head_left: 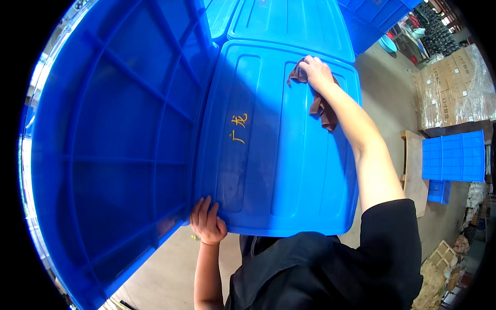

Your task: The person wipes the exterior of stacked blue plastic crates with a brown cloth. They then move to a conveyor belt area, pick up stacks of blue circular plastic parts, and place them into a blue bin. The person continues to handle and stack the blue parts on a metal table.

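A blue plastic lid (305, 170) with raised ribs and yellow painted characters lies flat before me. Near its far right corner my right hand (316, 72) is closed on a brown cloth (324, 111), part of which trails over the lid toward me. My left hand (207, 221) rests at the lid's near left corner, fingers stretched over the edge, holding nothing. Right beside that hand rises the ribbed wall of a large blue crate (129, 134), which shades the left part of the lid.
Another blue lid (294, 26) adjoins the far edge. On the floor to the right stand wrapped cardboard boxes (449, 93), a wooden board (415, 175) and a blue crate (454, 155). A light-blue basin (387, 44) sits farther back.
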